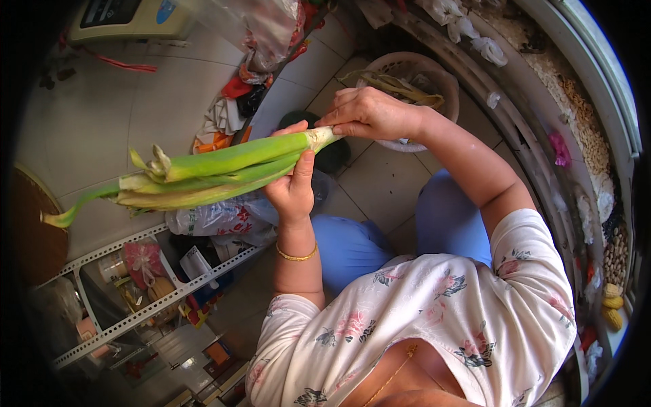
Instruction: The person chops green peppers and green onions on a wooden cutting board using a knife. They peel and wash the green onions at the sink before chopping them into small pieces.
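Note:
A thick green onion or leek (239, 157) lies across my left hand (292, 191), which grips it just below the pale base, thumb on the near side. Its green leaves reach out to the left. Their ends look cut or broken, and one curled leaf (76, 203) hangs past the rest. At the whitish base (320, 135), my right hand (368, 112) pinches the end between thumb and fingers. Those fingers hide the very tip of the base. The stalk is held in the air above the floor.
A pale plastic basket (454, 102) with dry leaves stands beyond my right hand. Below the stalk are a dark green round object (338, 155), a clear plastic bag (229, 226) and a perforated metal shelf (122, 328). A scale (117, 30) sits upper left; bags hang along the right.

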`<state>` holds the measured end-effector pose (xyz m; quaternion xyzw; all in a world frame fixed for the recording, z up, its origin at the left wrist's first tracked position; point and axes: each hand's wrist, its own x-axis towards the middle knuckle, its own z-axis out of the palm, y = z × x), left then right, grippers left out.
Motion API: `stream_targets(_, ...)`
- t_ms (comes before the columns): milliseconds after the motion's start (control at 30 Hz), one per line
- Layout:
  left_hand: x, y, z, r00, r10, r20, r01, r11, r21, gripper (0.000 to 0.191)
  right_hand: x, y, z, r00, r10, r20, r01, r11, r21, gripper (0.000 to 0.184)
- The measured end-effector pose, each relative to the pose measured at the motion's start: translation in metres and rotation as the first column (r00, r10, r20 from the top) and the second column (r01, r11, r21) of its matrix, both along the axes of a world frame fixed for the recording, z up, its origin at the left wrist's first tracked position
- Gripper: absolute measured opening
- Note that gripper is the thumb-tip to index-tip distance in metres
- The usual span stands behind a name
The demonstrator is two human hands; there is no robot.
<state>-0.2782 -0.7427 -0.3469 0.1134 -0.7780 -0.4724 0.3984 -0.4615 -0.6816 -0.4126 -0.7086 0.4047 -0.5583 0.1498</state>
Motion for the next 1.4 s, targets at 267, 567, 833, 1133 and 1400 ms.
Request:
stream_targets(267,0.009,-0.008,-0.003,0.996,-0.055,0.065,0.062,0.992,-0.109,0.029,0.000,-0.003,-0.003,0.997,-0.041,0.063,0.041,0.999,0.007,0.015)
stream_targets(567,0.018,-0.006,-0.004,0.988,-0.130,0.079,0.145,0.961,-0.235,0.035,-0.041,0.001,-0.097,0.588,-0.531,-0.610,0.736,0.664,0.132,0.009)
stream_targets(833,0.000,0.000,0.002,0.998,0.047,0.035,-0.050,0.993,0.108,0.046,-0.027,0.025,-0.076,0.641,-0.675,-0.365,0.749,0.654,0.107,0.028)
stream_targets(1133,-0.013,-0.001,0.003,0.998,0.063,0.027,-0.066,0.990,0.123,0.032,0.032,0.010,-0.013,0.851,-0.523,0.055,0.524,0.852,-0.009,0.020)
stream_targets(1400,-0.015,-0.005,-0.001,0.997,0.079,0.014,-0.080,0.984,0.158,0.035,0.022,0.005,-0.026,0.864,-0.495,0.093,0.502,0.863,-0.063,0.017)
